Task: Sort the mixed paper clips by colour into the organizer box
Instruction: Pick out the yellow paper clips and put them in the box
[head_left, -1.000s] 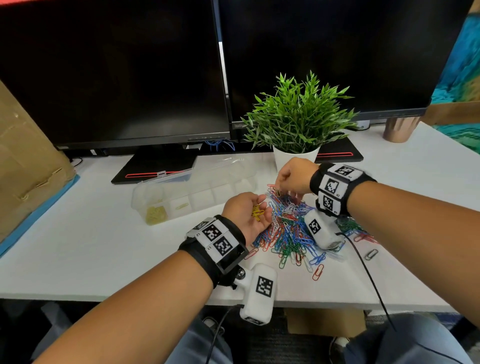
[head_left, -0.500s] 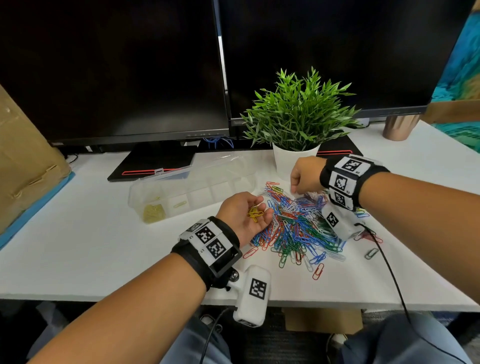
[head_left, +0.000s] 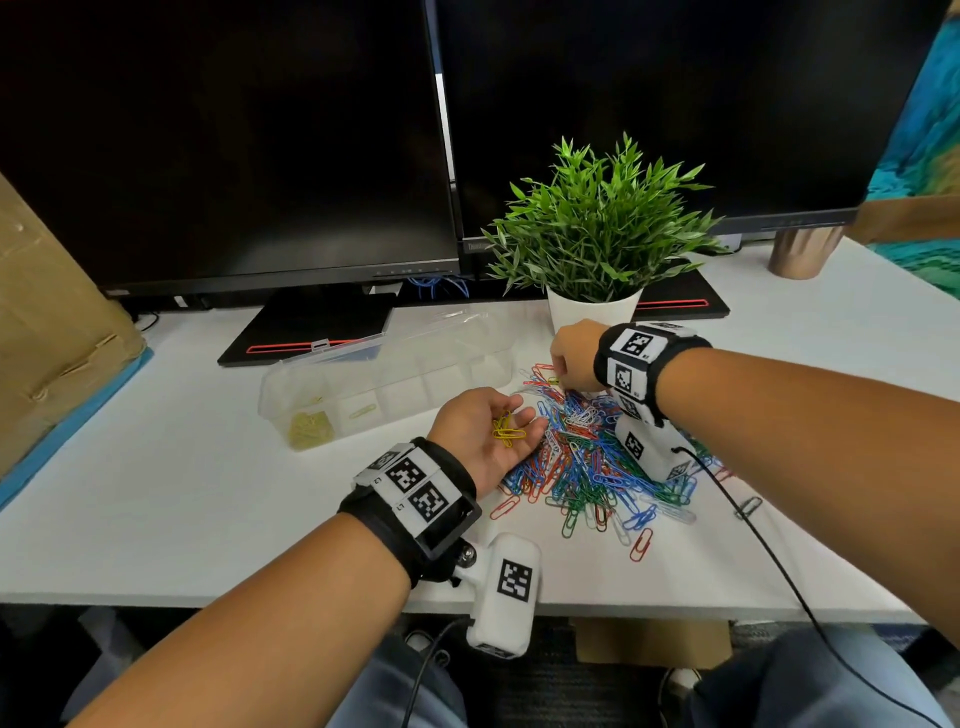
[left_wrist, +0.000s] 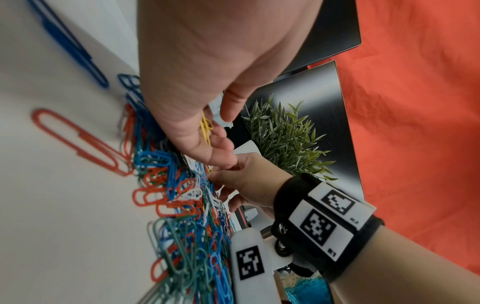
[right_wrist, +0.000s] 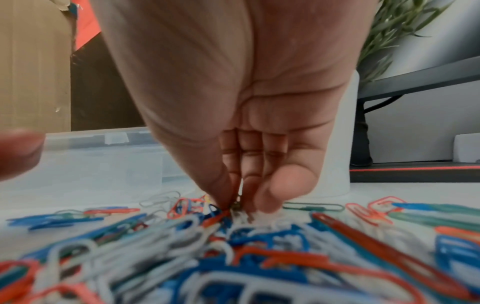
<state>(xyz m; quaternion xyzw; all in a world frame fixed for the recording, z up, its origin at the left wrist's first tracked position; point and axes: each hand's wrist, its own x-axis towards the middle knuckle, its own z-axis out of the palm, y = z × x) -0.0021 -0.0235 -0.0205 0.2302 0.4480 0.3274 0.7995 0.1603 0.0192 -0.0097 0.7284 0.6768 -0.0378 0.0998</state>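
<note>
While the left hand (head_left: 485, 434) lies palm up at the 9 o'clock edge of the paper clip pile (head_left: 587, 457), its fingers are relaxed and a few yellow clips (head_left: 506, 430) rest loose in the cupped palm, with no finger closed over them. The left wrist view shows the same yellow clips (left_wrist: 206, 128) sitting against the fingers. At the pile's 12 o'clock edge the right hand (head_left: 574, 356) reaches down with its thumb and fingertips (right_wrist: 270, 197) drawn together on the clips. The right wrist view shows the tips bunched tight at one spot, but blur hides which clip they pinch, and I cannot tell its colour for certain.

Red, blue, green and white clips make up the pile on the white desk (head_left: 182, 493), and single clips lie scattered near its 5 o'clock side. At 10 o'clock from the pile stands the clear organizer box (head_left: 384, 387) with its lid (head_left: 415, 332) open. Its end compartment farthest from the pile holds a heap of yellow clips, and the next one holds a single yellow clip.

A potted plant (head_left: 597, 234) stands just beyond the right hand, in front of two dark monitors (head_left: 234, 145).
</note>
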